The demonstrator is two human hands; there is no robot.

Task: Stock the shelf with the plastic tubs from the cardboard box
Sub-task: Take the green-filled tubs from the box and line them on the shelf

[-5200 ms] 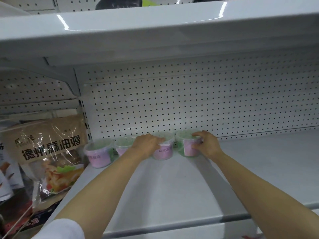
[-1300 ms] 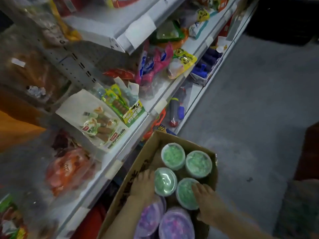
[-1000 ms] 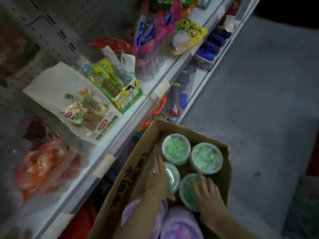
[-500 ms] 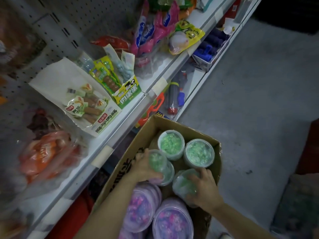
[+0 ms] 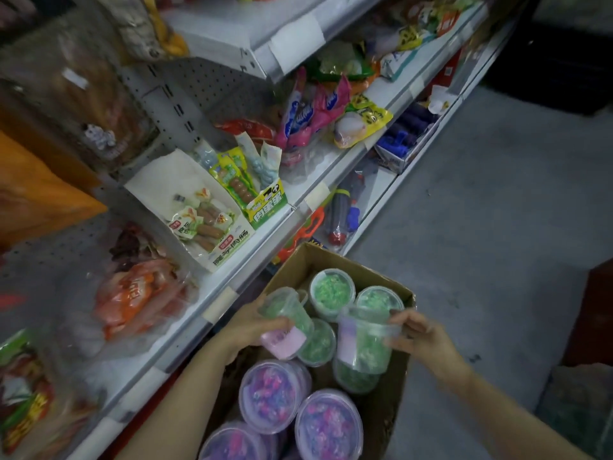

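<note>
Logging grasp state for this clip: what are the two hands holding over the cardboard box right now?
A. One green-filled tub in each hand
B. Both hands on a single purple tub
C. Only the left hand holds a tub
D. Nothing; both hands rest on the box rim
A: the left hand grips a tilted green tub and the right hand grips another green tub, both raised above the tubs left in the cardboard box.

The grey floor (image 5: pixel 471 227) carries the open cardboard box (image 5: pixel 394 403), seemingly resting directly on it beside white shelves (image 5: pixel 232 280) laden with snack packets (image 5: pixel 212 220).
</note>
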